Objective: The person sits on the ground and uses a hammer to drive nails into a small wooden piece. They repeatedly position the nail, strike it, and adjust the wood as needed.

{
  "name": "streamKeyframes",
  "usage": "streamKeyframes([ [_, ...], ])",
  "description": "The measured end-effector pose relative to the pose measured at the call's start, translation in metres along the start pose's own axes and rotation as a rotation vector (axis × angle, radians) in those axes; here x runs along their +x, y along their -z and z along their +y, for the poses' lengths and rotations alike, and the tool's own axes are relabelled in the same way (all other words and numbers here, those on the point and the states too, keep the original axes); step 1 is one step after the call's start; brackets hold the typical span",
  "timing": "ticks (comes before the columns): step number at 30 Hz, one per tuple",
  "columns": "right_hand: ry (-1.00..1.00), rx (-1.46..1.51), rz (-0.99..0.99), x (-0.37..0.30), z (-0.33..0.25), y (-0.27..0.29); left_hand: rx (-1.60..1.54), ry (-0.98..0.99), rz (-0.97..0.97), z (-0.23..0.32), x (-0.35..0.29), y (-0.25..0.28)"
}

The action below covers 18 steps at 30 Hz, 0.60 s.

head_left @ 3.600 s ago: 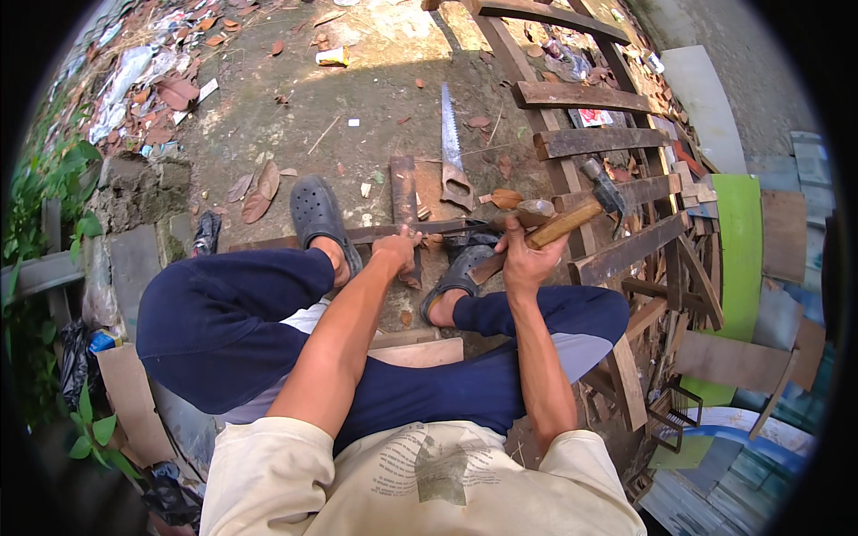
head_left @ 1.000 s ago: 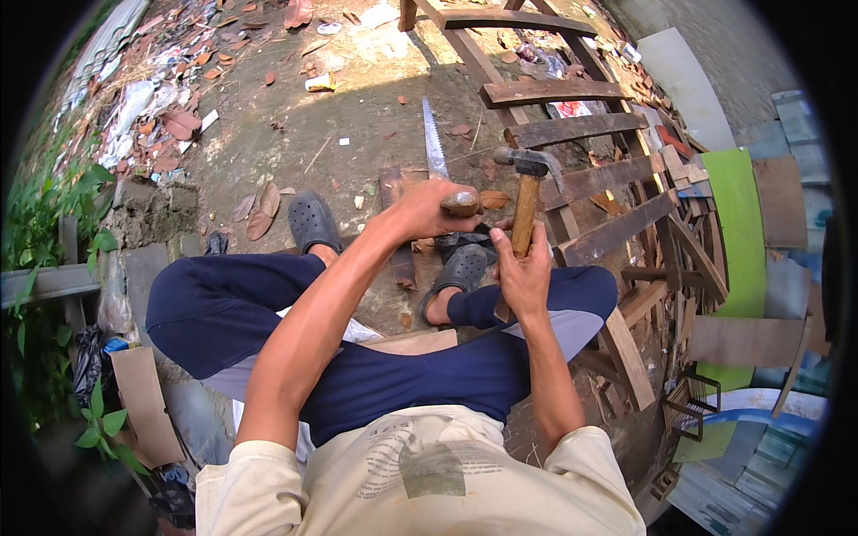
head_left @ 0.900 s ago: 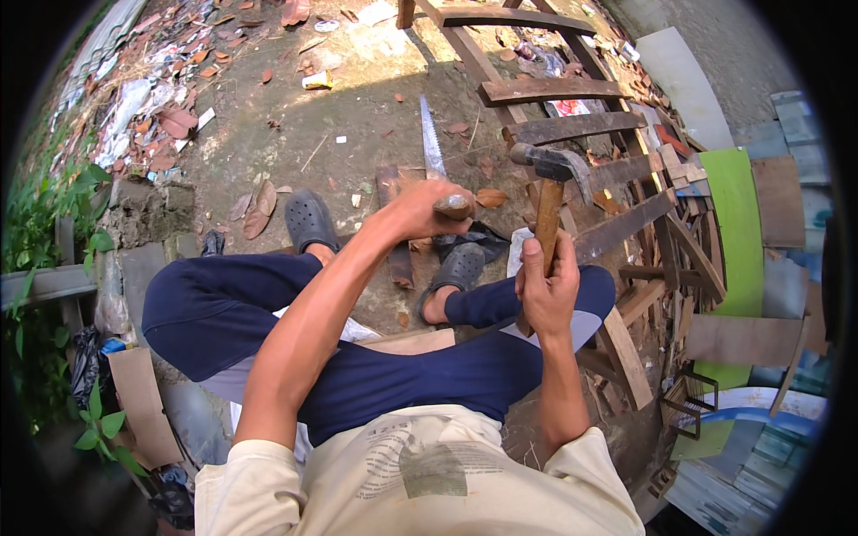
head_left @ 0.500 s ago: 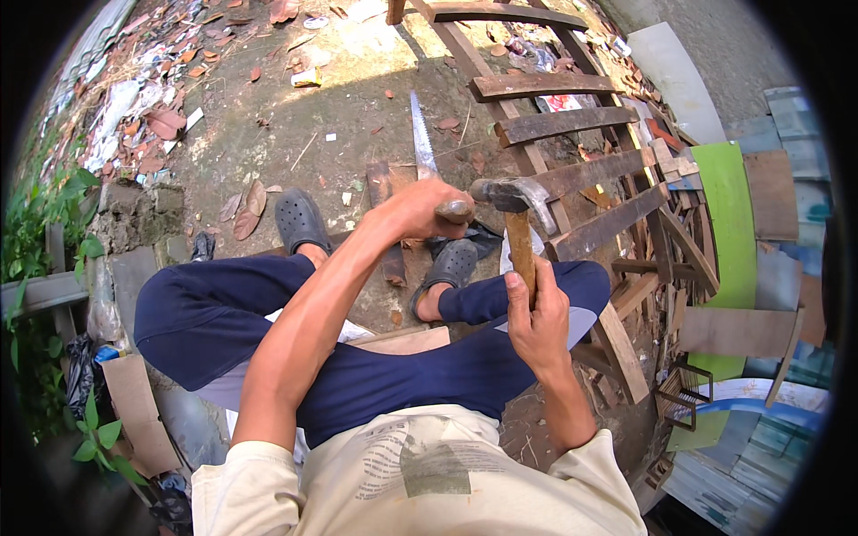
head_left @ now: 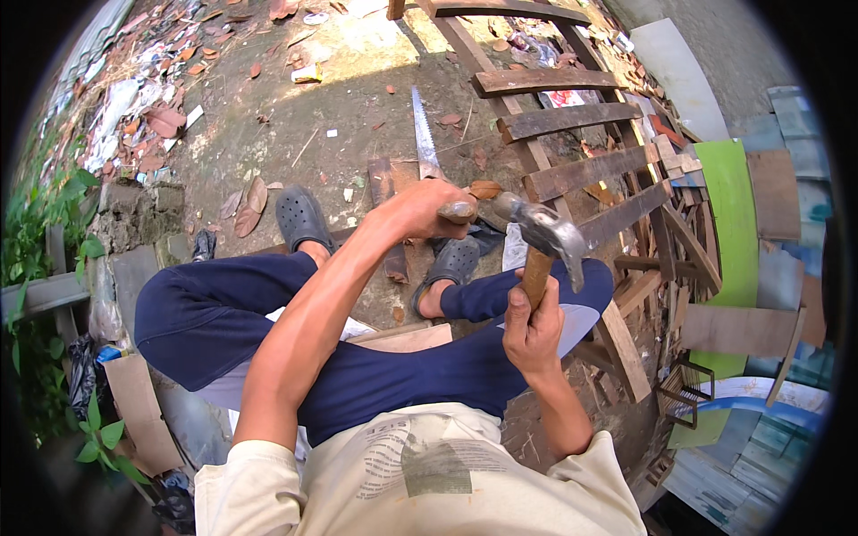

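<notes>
My right hand [head_left: 534, 332] is closed around the wooden handle of a claw hammer [head_left: 547, 234]. The hammer's metal head is raised over my bent right leg, to the right of my left hand [head_left: 418, 207]. That left hand is wrapped round a worn wooden tool handle [head_left: 458, 212], whose rounded end sticks out toward the hammer. The rest of this tool is hidden by my fingers. Just beyond the hand a toothed saw blade [head_left: 422, 129] points away over the ground; I cannot tell whether it joins the held handle. A dark wooden strip [head_left: 382, 183] lies left of the blade.
A slatted wooden frame [head_left: 545, 82] leans at the right, with loose timber beside it. Farther right stand a green panel [head_left: 722, 232] and other boards. Litter and dry leaves [head_left: 165, 122] cover the far left, near a broken block [head_left: 138, 219]. My feet wear dark clogs [head_left: 299, 216].
The hammer's head has swung to the right and tilted, away from the handle in my left hand. My right hand has shifted slightly; my left hand stays in place.
</notes>
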State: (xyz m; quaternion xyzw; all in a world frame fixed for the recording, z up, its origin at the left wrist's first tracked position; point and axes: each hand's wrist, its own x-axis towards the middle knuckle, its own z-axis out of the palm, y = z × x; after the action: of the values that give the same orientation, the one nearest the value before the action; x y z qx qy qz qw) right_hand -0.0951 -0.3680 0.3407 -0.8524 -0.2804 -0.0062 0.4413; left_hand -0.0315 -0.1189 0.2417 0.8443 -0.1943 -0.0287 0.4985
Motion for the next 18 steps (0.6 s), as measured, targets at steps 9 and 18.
streamKeyframes([
  [9, -0.174, -0.004, -0.121, -0.003, -0.001, -0.003, 0.047, 0.090, -0.103, -0.006, -0.001, -0.005],
  [18, -0.238, -0.059, -0.260, -0.005, -0.003, -0.003, 0.033, -0.058, 0.041, -0.008, -0.008, -0.007],
])
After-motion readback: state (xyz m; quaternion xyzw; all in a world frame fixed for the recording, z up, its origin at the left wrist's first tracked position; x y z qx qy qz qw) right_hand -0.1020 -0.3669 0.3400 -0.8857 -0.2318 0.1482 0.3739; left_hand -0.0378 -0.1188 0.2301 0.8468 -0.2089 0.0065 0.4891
